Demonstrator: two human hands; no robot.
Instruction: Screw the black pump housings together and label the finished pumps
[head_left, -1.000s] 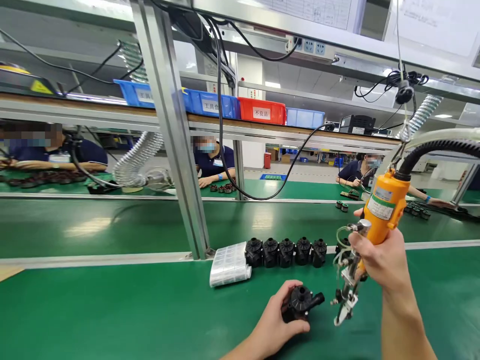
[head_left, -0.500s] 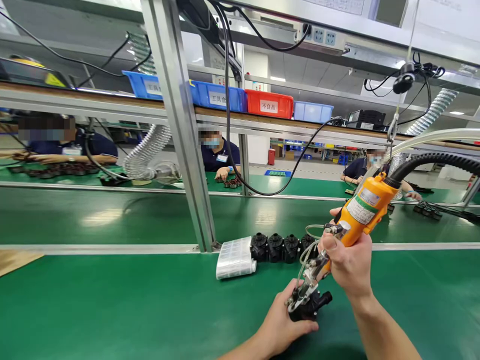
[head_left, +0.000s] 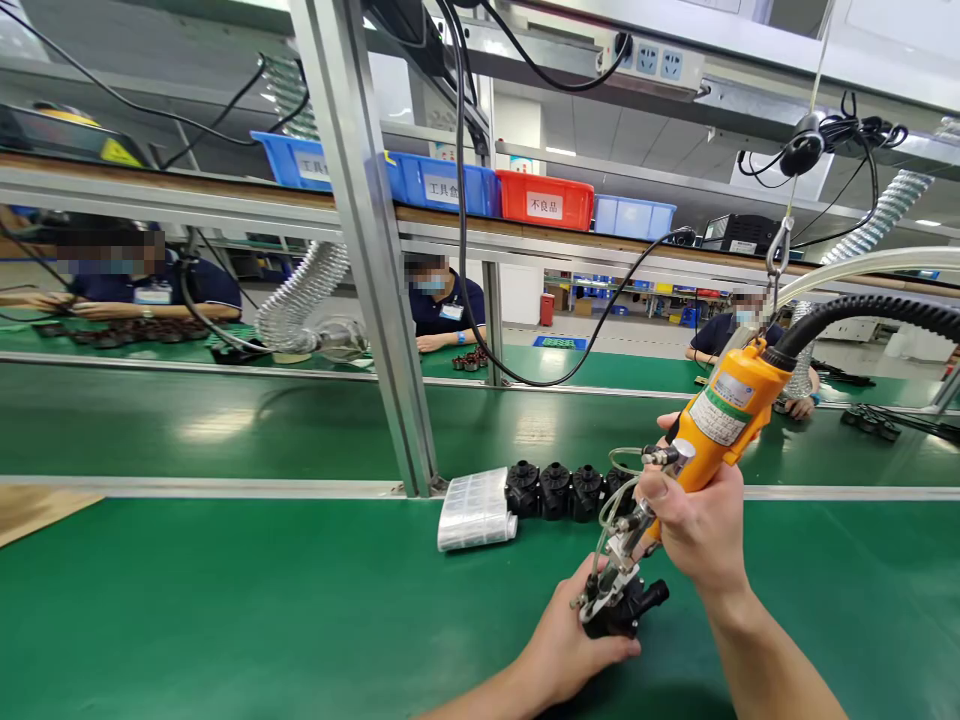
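Observation:
My right hand [head_left: 701, 515] is wrapped round an orange electric screwdriver [head_left: 724, 405], which slants down to the left and hangs from a cable hook. Its metal nose meets a black pump housing [head_left: 626, 612] with a short side spout pointing right. Around the housing's left and lower sides closes my left hand [head_left: 574, 630], thumb at the near side. The nose and the fingers hide much of the housing's top. Behind, several similar black housings [head_left: 555, 491] stand in a row beside a folded sheet of clear-and-white labels [head_left: 474, 510].
An aluminium post [head_left: 379, 260] rises from the green bench [head_left: 262, 600]. On the shelf above sit blue bins [head_left: 442, 188] and a red bin [head_left: 546, 200]. A black cable [head_left: 555, 383] loops down. Brown cardboard [head_left: 41, 508] lies at left. Co-workers sit at the opposite bench.
The view has shifted slightly. Both hands keep their hold, with the screwdriver still against the housing. The co-worker across at right has moved a hand inward.

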